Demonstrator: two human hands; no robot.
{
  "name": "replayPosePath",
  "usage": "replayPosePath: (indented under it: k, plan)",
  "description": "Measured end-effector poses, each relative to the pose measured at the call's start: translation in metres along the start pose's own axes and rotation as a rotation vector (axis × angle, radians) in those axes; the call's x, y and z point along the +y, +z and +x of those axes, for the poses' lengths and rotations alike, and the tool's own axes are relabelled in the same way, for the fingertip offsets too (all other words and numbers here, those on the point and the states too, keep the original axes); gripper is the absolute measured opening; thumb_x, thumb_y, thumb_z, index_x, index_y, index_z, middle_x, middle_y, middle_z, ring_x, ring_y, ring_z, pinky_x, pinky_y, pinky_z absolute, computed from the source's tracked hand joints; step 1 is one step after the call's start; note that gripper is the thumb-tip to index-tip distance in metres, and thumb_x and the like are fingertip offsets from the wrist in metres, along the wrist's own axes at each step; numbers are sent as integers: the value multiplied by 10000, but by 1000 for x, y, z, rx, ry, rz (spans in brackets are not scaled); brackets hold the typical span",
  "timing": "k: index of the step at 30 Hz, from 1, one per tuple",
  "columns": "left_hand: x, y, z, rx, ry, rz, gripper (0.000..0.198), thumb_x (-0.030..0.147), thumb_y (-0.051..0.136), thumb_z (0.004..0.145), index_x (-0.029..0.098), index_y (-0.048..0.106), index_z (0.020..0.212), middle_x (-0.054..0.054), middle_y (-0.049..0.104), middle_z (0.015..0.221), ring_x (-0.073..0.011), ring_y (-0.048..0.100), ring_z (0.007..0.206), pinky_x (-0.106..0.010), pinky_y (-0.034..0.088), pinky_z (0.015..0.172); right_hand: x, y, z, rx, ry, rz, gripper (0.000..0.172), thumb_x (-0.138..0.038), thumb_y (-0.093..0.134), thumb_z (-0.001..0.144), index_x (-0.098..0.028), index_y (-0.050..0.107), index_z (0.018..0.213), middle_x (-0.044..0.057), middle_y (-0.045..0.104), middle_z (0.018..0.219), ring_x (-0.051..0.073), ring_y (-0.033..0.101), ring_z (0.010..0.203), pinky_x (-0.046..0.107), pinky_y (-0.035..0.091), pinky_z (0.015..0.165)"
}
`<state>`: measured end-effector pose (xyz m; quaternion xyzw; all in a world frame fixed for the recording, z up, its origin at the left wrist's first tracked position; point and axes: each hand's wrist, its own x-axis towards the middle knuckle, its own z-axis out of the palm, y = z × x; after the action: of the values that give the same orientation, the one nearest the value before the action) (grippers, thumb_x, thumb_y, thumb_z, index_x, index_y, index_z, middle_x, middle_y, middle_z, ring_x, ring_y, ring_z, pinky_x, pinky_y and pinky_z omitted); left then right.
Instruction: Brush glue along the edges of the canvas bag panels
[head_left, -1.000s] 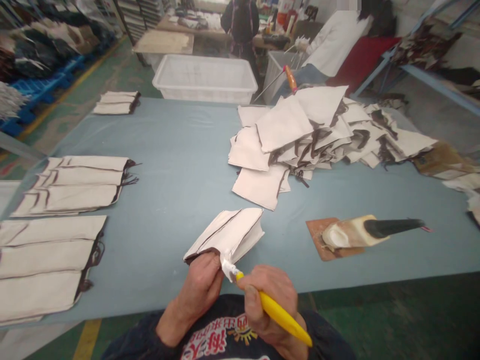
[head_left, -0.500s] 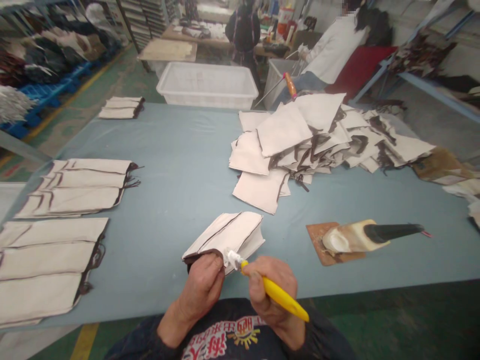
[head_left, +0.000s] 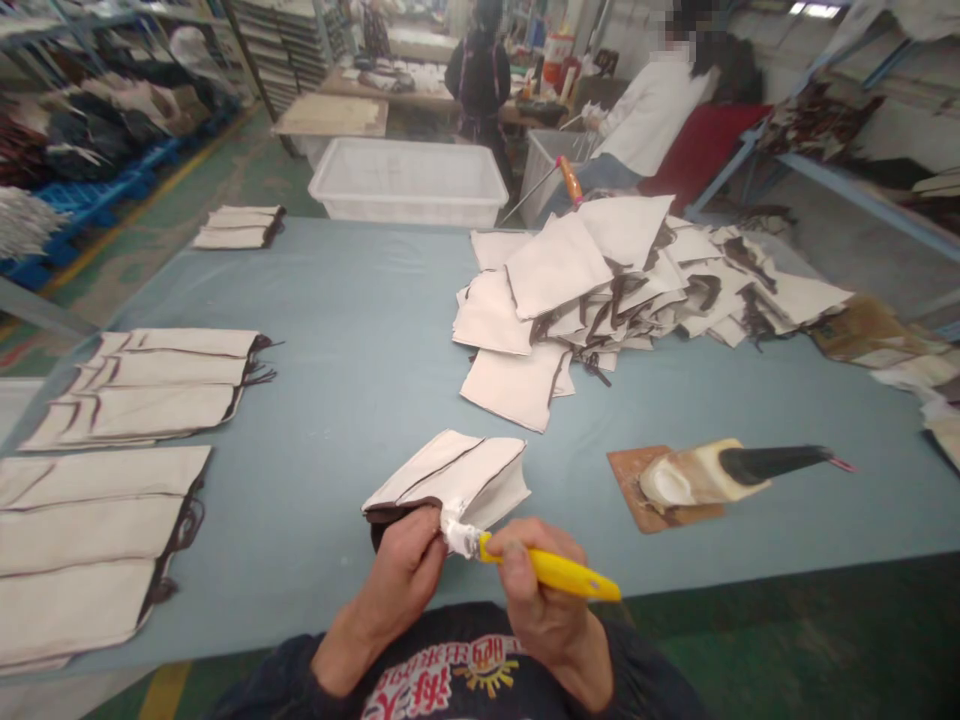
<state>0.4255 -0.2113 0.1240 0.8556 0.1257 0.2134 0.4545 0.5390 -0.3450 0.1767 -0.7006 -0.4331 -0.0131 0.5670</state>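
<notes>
Near the table's front edge, my left hand (head_left: 411, 560) grips a cream fabric piece with dark brown trim (head_left: 457, 465) by its brown edge. The piece looks folded or layered and is tilted up. My right hand (head_left: 544, 580) is closed round the yellow handle of a brush (head_left: 577, 575). White paste coats the brush's bristles, which touch the cream piece right beside my left fingers. To the right, a whitish container with a black handle sticking out (head_left: 697, 475) lies on a brown board (head_left: 630, 490). My left fingertips are partly hidden.
A loose heap of cream pieces (head_left: 559, 265) covers the back right of the blue-grey table (head_left: 352, 330). Stacks of similar pieces (head_left: 90, 545) line its left side. Behind the table are a white bin (head_left: 409, 180), a seated person in white (head_left: 652, 110) and a standing person in dark clothes (head_left: 480, 80).
The brush has turned to lie flatter, its bristles slightly further left and lower against the piece. My left hand keeps its hold. The whole view has shifted slightly.
</notes>
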Motion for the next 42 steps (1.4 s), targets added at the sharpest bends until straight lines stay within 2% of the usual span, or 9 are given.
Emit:
replayPosePath:
  k: [6, 9, 11, 15, 20, 23, 28, 35, 42]
  plan:
    - [15, -14, 19, -133, -482, -389, 242, 363, 536, 945, 176, 587, 799, 10, 566, 726, -142, 491, 665, -246, 389, 612, 21, -18, 7, -22, 294, 163, 401, -417, 440, 1047, -202, 639, 774, -38, 511, 510, 125, 500, 431, 235, 419, 425]
    - [24, -22, 29, -219, -593, -656, 310, 476, 634, 893, 166, 640, 903, 2, 610, 756, -156, 537, 688, -253, 434, 640, 22, -23, 17, -54, 304, 206, 394, -419, 454, 1041, -194, 648, 781, -59, 458, 476, 111, 435, 393, 225, 384, 398]
    - [30, -23, 31, -278, -650, -781, 353, 502, 682, 860, 163, 667, 958, -6, 640, 767, -169, 576, 711, -259, 455, 662, 19, -21, 28, -96, 254, 182, 373, -392, 465, 1031, -194, 654, 778, -47, 503, 495, 114, 467, 412, 225, 404, 410]
    - [37, -20, 30, -340, -702, -887, 377, 454, 732, 824, 162, 705, 1061, -14, 693, 791, -163, 599, 698, -262, 467, 682, 20, -8, 50, -175, 74, 66, 323, -316, 474, 1004, -203, 648, 756, -15, 639, 596, 118, 587, 495, 212, 472, 480]
    - [36, -23, 26, -299, -750, -898, 404, 404, 748, 793, 153, 715, 1108, -30, 733, 813, -153, 602, 671, -244, 449, 638, 23, -5, 57, -192, -118, -29, 302, -265, 464, 1004, -210, 650, 773, -6, 702, 651, 117, 646, 540, 212, 505, 537]
    - [35, -27, 24, -302, -778, -942, 395, 409, 742, 795, 150, 723, 1092, -36, 739, 798, -170, 637, 696, -255, 468, 659, 19, -13, 51, -76, -107, -67, 293, -243, 463, 1006, -217, 656, 787, -1, 712, 659, 131, 660, 551, 233, 520, 543]
    - [35, -30, 25, -297, -816, -957, 375, 425, 756, 779, 146, 743, 1030, -27, 735, 750, -148, 615, 643, -242, 448, 626, 21, -8, 46, -139, -190, -22, 297, -246, 468, 997, -222, 659, 771, -4, 693, 609, 132, 635, 495, 239, 522, 517]
    - [30, -33, 30, -305, -863, -1016, 332, 403, 764, 769, 140, 760, 971, -34, 741, 731, -150, 644, 658, -226, 463, 619, 33, -3, 41, -22, -31, -37, 343, -331, 446, 1023, -220, 677, 796, 18, 706, 656, 154, 650, 539, 267, 518, 515]
    - [22, -31, 33, -292, -889, -987, 304, 379, 772, 742, 127, 754, 912, -25, 729, 693, -129, 614, 614, -205, 446, 581, 33, 0, 50, -58, -73, -28, 286, -257, 475, 990, -213, 662, 777, -3, 691, 621, 135, 633, 501, 235, 491, 497]
